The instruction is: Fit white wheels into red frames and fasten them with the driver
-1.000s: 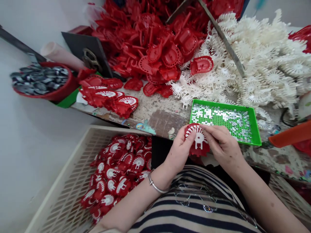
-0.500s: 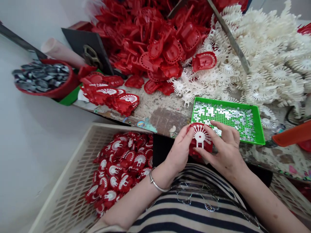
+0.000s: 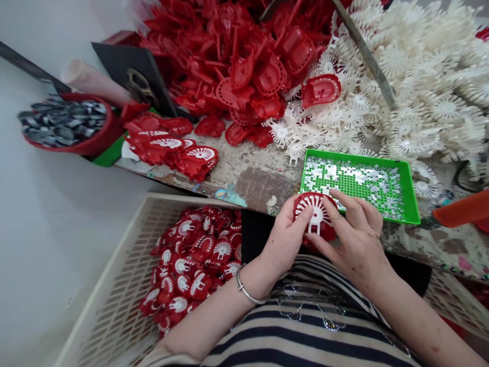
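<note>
Between my two hands is a red plastic shell with a rounded end, and a white fan-shaped plastic piece (image 3: 315, 216) lies over it. My left hand (image 3: 284, 232) grips the shell's left side, its thumb pressed on the white spokes. On the other side, my right hand (image 3: 353, 232) holds the shell's right edge with thumb and fingers, index finger against the spokes. Both hands hide parts of the shell's rim. Just beyond them, a green tray (image 3: 411, 196) holds many small shiny metal pieces.
Heaps of red shells (image 3: 229, 66) and white fan pieces (image 3: 428, 97) cover the back of the worn bench (image 3: 263, 184). Red shells with white fans (image 3: 198, 158) lie at left. A plastic crate (image 3: 103, 285) below holds more. Left stands a red bucket (image 3: 110, 127); an orange handle (image 3: 462, 209) is at right.
My left thumb has shifted inward onto the white spokes, and my right index finger has moved slightly over them. The red shell stays between both hands.
</note>
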Demonstrator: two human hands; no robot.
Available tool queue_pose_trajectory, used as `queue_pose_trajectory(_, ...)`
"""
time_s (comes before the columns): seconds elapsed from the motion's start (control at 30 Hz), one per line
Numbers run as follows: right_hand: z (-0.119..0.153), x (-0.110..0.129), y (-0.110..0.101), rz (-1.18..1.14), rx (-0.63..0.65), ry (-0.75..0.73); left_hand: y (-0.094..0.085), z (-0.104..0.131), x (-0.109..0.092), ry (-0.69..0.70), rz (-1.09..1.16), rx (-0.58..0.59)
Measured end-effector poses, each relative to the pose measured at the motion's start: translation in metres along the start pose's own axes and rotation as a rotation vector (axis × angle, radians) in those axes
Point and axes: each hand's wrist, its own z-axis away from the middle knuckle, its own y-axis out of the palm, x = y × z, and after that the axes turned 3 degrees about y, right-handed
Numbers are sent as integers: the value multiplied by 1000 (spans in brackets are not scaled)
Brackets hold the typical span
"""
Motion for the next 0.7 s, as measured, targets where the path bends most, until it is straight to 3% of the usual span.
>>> queue_pose_trajectory(0.53,7,0,8,0,-51,-2,0,2,3,47,-114,-11)
queue_pose_trajectory(0.6,7,-5,-1,-38,-49,8,-2,1,4,28,-90,-24)
queue_pose_trajectory(0.7,17,-30,-31,-56,-110,121,-6,0,5,-3,-44,-49)
